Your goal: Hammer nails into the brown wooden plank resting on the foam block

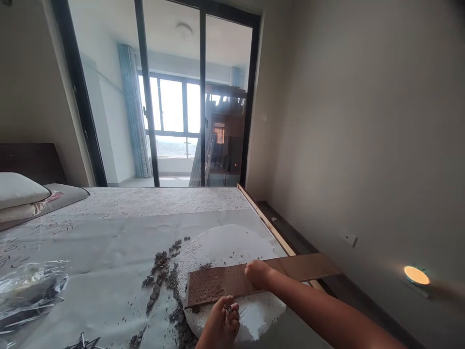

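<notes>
A long strip of brown cardboard [232,281] lies across a white foam slab [232,237], its right end reaching past the bed's wooden edge. Rows of small holes cover its left end. My right hand [258,275] is closed in a fist on the middle of the strip; what its fingers hold, if anything, is hidden. Just in front of the strip's near edge, my left hand [222,320] is closed with small, thin metal pieces between thumb and fingers that look like nails. A heap of dark nails [83,342] lies at the bottom left.
Grey crumbled lumps [160,264] lie along the slab's left side. A clear plastic bag [32,291] rests at the left, with a pillow [22,190] behind it. A wooden rail [267,220] edges the bed. Glass sliding doors [174,97] stand beyond; a wall lamp [416,275] glows at right.
</notes>
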A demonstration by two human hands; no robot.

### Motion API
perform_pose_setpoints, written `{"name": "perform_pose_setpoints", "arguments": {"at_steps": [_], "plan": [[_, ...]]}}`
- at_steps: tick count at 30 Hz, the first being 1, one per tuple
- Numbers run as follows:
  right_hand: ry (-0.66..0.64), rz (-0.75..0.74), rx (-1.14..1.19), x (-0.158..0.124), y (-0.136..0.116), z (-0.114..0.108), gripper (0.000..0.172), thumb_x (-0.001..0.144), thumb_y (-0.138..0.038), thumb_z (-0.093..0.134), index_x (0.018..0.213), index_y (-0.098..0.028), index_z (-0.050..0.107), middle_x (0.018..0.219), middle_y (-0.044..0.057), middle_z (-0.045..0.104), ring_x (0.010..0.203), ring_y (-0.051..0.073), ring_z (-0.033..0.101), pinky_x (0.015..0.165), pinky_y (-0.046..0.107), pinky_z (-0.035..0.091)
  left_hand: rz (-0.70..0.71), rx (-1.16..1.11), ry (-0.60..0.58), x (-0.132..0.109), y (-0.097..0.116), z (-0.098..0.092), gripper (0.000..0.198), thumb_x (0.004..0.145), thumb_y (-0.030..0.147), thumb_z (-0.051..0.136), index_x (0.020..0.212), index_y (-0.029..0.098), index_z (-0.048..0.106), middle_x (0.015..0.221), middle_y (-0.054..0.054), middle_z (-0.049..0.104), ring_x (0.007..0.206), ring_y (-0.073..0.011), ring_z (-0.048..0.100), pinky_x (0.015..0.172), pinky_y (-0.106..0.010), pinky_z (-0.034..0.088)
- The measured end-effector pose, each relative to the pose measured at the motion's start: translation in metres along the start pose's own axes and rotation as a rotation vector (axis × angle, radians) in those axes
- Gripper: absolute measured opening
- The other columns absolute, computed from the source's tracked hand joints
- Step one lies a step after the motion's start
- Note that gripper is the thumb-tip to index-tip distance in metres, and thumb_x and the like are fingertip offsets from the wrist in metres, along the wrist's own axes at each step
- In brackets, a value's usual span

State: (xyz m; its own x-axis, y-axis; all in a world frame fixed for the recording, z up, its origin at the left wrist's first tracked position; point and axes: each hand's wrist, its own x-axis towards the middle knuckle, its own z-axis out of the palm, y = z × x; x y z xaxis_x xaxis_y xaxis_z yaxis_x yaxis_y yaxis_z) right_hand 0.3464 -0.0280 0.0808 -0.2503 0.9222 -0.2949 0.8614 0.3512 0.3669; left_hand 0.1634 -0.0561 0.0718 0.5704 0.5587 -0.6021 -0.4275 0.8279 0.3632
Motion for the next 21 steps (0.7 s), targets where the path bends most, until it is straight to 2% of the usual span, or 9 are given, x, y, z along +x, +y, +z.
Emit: {"name": "perform_pose_setpoints", "arguments": {"at_steps": [4, 12, 16, 18, 21], "plan": [[0.087, 0.002, 0.041, -0.002, 0.003, 0.003, 0.018, 0.074, -0.012, 0.059, 0.089, -0.005, 0.067, 0.087, 0.016, 0.069, 0.082, 0.027, 0.066, 0.065, 0.034, 0.051, -0.026, -0.009, -0.015, 0.005, 0.002, -0.004, 0.014, 0.081, 0.017, 0.047, 0.068, 0.016, 0.045, 0.050, 0.001, 0.049, 0.033, -0.0031, 0.036, 0.033, -0.012, 0.021], [0.140, 0.092, 0.165, -0.004, 0.008, 0.003, 0.019, 0.071, -0.019, 0.058, 0.082, -0.007, 0.067, 0.083, 0.019, 0.068, 0.075, 0.028, 0.065, 0.064, 0.034, 0.048, -0.053, 0.033, -0.073, 0.016, 0.007, -0.014, 0.015, 0.081, 0.020, 0.051, 0.066, 0.017, 0.046, 0.048, 0.002, 0.047, 0.035, -0.0051, 0.039, 0.037, -0.015, 0.024], [0.159, 0.102, 0.242, -0.006, 0.005, -0.002, 0.032, 0.065, -0.016, 0.062, 0.094, -0.005, 0.064, 0.092, 0.020, 0.067, 0.085, 0.030, 0.063, 0.071, 0.034, 0.047, -0.061, 0.060, -0.070, 0.022, 0.008, -0.018, 0.012, 0.078, 0.019, 0.053, 0.067, 0.016, 0.049, 0.049, 0.001, 0.049, 0.036, -0.0061, 0.043, 0.038, -0.015, 0.026], [0.179, 0.129, 0.293, -0.008, 0.004, -0.005, 0.035, 0.067, -0.013, 0.059, 0.101, -0.005, 0.061, 0.099, 0.021, 0.065, 0.089, 0.029, 0.062, 0.073, 0.033, 0.046, -0.065, 0.063, -0.082, 0.025, 0.008, -0.019, 0.013, 0.079, 0.018, 0.052, 0.066, 0.016, 0.049, 0.048, 0.001, 0.049, 0.035, -0.0059, 0.041, 0.037, -0.015, 0.025], [0.213, 0.219, 0.382, -0.012, 0.008, -0.012, 0.039, 0.074, -0.008, 0.049, 0.113, -0.005, 0.053, 0.100, 0.021, 0.066, 0.088, 0.026, 0.063, 0.067, 0.030, 0.045, -0.069, 0.080, -0.077, 0.026, 0.009, -0.020, 0.015, 0.079, 0.017, 0.050, 0.065, 0.016, 0.048, 0.048, 0.001, 0.049, 0.034, -0.0056, 0.040, 0.037, -0.015, 0.025]]}}
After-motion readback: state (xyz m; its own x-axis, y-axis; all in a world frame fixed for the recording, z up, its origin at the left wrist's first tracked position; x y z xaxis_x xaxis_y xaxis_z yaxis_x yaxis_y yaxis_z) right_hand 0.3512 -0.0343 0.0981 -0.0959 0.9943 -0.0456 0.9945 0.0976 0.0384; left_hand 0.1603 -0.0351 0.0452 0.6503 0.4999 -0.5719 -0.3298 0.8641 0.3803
